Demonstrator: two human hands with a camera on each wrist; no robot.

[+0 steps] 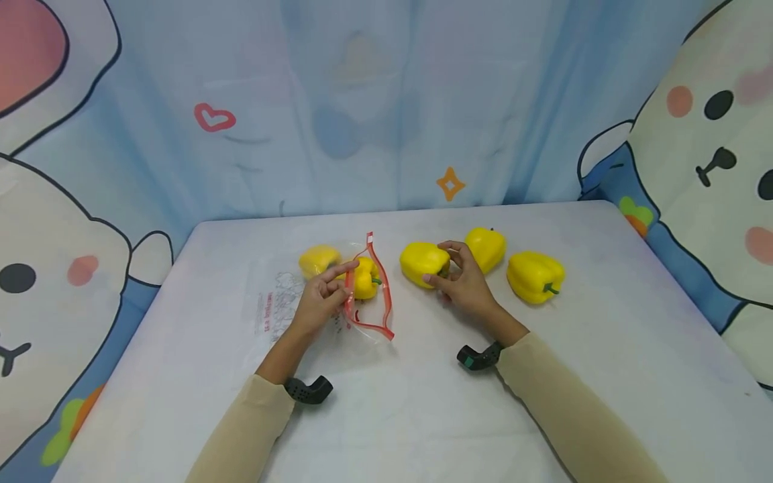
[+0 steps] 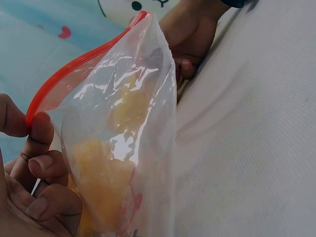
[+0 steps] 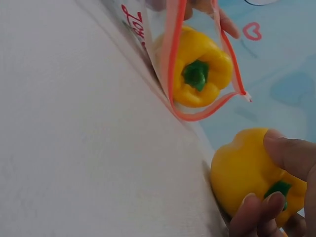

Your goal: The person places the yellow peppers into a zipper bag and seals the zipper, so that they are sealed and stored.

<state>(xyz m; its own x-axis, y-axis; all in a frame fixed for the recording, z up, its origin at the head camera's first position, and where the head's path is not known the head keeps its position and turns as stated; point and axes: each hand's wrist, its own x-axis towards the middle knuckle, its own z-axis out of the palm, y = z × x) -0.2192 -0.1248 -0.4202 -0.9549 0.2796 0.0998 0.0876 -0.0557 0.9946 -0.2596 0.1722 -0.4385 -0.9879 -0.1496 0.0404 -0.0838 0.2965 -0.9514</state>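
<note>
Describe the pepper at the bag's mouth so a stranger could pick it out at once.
On the white table, find the clear bag with a red rim. The yellow pepper sits just inside that rim, green stem facing out; its bagged neighbour lies deeper, and the other three are outside.

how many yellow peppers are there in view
5 peppers: one deep inside the bag, one near its mouth, one in the right hand, one on the table just beyond that hand, one to its right. None seems hidden.
</note>
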